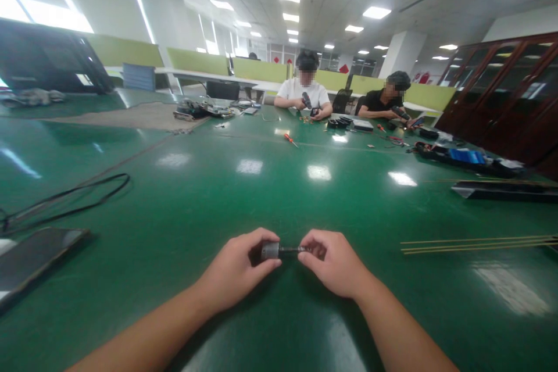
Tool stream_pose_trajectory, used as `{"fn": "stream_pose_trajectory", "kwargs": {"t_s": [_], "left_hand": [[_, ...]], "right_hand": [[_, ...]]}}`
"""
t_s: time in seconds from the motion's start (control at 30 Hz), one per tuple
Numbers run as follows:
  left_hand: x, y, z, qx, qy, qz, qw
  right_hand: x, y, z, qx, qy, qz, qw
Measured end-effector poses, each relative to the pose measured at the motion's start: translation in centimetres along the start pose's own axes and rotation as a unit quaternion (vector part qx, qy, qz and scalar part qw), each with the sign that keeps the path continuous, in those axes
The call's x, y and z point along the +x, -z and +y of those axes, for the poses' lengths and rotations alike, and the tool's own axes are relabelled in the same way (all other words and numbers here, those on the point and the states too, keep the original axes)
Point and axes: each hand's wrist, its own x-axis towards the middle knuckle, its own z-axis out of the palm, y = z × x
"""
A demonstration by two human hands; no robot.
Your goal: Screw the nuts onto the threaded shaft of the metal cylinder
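Low over the green table, near its front edge, my two hands meet around a small grey metal cylinder with a thin dark shaft sticking out to the right. My left hand is closed around the cylinder, thumb under it. The fingers of my right hand pinch the shaft's right end; what sits at that end is hidden by the fingers.
A dark flat tablet and a black cable lie at the left. Thin wooden sticks lie at the right, beyond them a black tray. Two people work at the far side among tools and a red screwdriver.
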Motion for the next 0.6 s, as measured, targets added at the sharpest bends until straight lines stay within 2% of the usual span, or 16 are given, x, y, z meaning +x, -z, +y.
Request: {"fn": "stream_pose_trajectory", "kwargs": {"t_s": [0.6], "left_hand": [[-0.09, 0.08, -0.23, 0.003, -0.002, 0.000, 1.000]], "right_hand": [[-0.05, 0.31, -0.28, -0.011, -0.002, 0.001, 1.000]]}}
